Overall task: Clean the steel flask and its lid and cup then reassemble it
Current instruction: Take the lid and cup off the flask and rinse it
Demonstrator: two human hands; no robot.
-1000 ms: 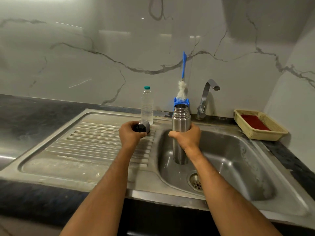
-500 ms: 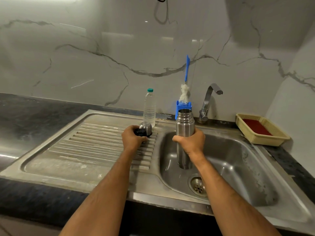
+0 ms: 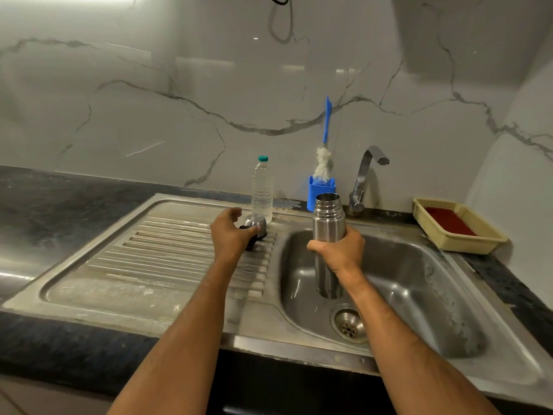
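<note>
The open steel flask stands upright over the sink basin, and my right hand grips its middle. Its mouth is uncovered. On the ribbed drainboard sit the steel cup and a black lid piece, partly hidden by my left hand. That hand hovers beside them with fingers loosely spread, the index finger lifted, gripping nothing that I can see.
A clear water bottle stands behind the cup. A blue holder with a bottle brush sits beside the tap. A yellow basket lies at the right. The drain is below the flask.
My left hand has loosened its grip on the lid and cup, which now sit on the drainboard. The right hand still holds the flask upright.
</note>
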